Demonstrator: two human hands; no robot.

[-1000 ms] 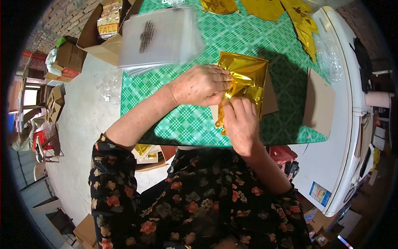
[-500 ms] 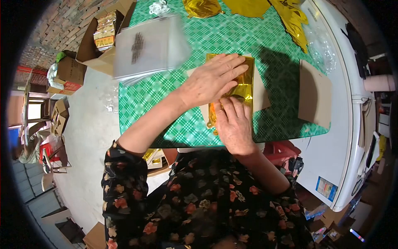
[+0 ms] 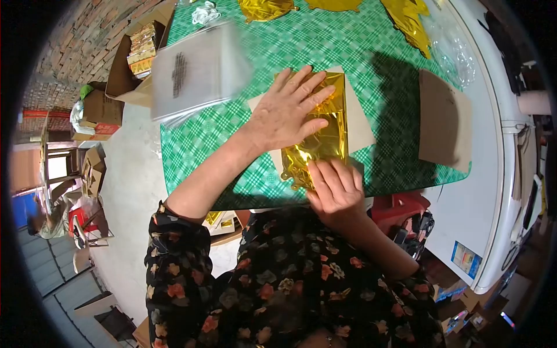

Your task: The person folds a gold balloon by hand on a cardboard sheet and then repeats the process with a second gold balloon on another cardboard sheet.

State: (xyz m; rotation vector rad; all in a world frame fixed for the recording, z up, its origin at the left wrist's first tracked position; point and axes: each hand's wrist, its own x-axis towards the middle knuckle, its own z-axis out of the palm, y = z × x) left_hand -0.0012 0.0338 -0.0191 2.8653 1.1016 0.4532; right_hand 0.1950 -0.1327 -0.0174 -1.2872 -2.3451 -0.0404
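A folded gold foil balloon (image 3: 329,133) lies lengthwise over a beige card (image 3: 361,123) on the table. Spread flat across its upper left part is my left hand (image 3: 283,113), fingers apart and pressing down. Closer to me, my right hand (image 3: 336,188) has its fingers curled over the balloon's lower right edge, with the thumb tucked below, gripping the foil. Small scalloped tabs of foil stick out at the lower left corner.
Clear plastic sleeves (image 3: 200,78) lie at the table's left, beside an open cardboard box (image 3: 129,93). More gold foil balloons (image 3: 268,8) are at the far edge. A cardboard sheet (image 3: 444,119) rests at right, near a white appliance (image 3: 464,220). Another person (image 3: 53,220) sits far left.
My left hand's fingers have spread wider over the foil. My right hand has moved down toward the near edge, from lying on the balloon to gripping its lower right edge.
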